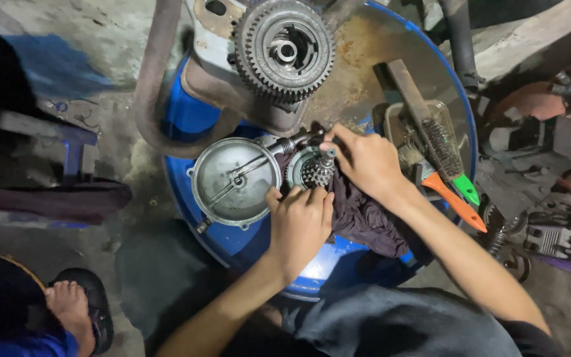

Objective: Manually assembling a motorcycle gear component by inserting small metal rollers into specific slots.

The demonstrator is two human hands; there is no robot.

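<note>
**A:** Where are your hands right now?

**B:** Both are on top of the blue drum (246, 241). Your left hand (299, 225) is at the near side, its fingers curled, fingertips touching the near rim of the small gear cluster (315, 170). It presses there rather than wrapping around anything, so call it clenched loosely against the part.

**A:** And your right?

**B:** Your right hand (365, 160) comes in from the right, thumb and fingers pinched on the short shaft at the top of the same gear cluster. That is a grasp on the cluster itself.

**A:** Where does the cluster sit?

**B:** Near the middle of the drum top, on a dark rag (365, 218) that spreads toward you and to the right. Just left of it, almost touching, lies a round grey metal cover (232, 180), open side up, with a thin arm across its inside.

**A:** What else is around you?

**B:** Beyond your hands, at the far edge, a large toothed clutch gear (284, 49) sits on a worn housing. To the right lies a wire brush (431, 132) in a shallow tray, with a green-handled tool (465, 188) and an orange-handled tool (456, 201) just beside it. At near left, another person's foot in a black sandal (77, 304) rests on the concrete floor.
</note>
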